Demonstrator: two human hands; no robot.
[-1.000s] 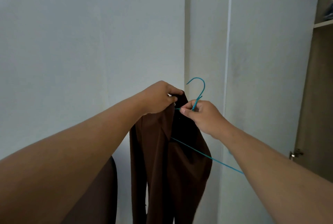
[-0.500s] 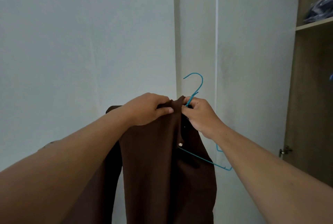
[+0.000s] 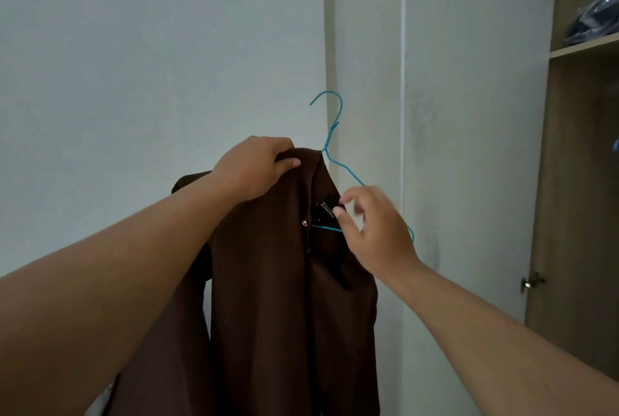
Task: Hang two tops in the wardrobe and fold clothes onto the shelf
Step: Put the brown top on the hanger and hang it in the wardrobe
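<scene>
A dark brown top [image 3: 274, 298] hangs in front of me on a teal wire hanger [image 3: 333, 127]. The hanger's hook sticks up above the collar, and its right shoulder shows bare beside the fabric. My left hand [image 3: 256, 167] grips the top's collar and left shoulder and holds it up. My right hand [image 3: 371, 231] is off the hanger's neck, blurred, with its fingers apart by the black label inside the collar. The hanger's left half is hidden under the fabric.
A pale wall fills the left and centre. The white wardrobe door [image 3: 469, 147] stands open on the right, with a hinge [image 3: 532, 281] low down. Inside, a wooden shelf [image 3: 582, 48] carries a bagged dark blue bundle [image 3: 596, 17].
My right hand let go of the hanger's neck and dropped to the collar's label. My left hand stayed on the collar, and more of the top now drapes over the hanger.
</scene>
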